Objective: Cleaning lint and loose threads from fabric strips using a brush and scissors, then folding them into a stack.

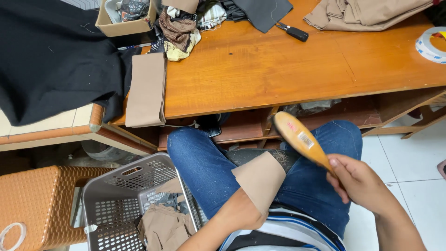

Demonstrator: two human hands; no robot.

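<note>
Seated person, blue jeans (pixel 204 167), knees under a wooden table (pixel 278 69). Right hand (pixel 357 183) grips the handle of a wooden brush (pixel 299 139), fingers curled tight round it, thumb on top; brush head points up-left, back side up with a small sticker, hovering above the lap between the knees. Left hand (pixel 241 211) holds a tan fabric piece (pixel 259 179) flat on the left thigh; piece covers most of the fingers, so cannot tell if they are spread or together.

Grey perforated basket (pixel 116 200) just beside the left leg, with tan fabric scraps (pixel 162 227) inside. Brown wicker stool (pixel 32 200) next to the basket, tape ring on it. On the table: folded tan strip (pixel 146 90) hanging over the near edge, black cloth (pixel 51 56) at left, cardboard box (pixel 123 21), heap of mixed rags (pixel 181 30), black-handled snips (pixel 292 31), folded beige cloth (pixel 367 11), tape roll (pixel 432 44) at the far right edge.
</note>
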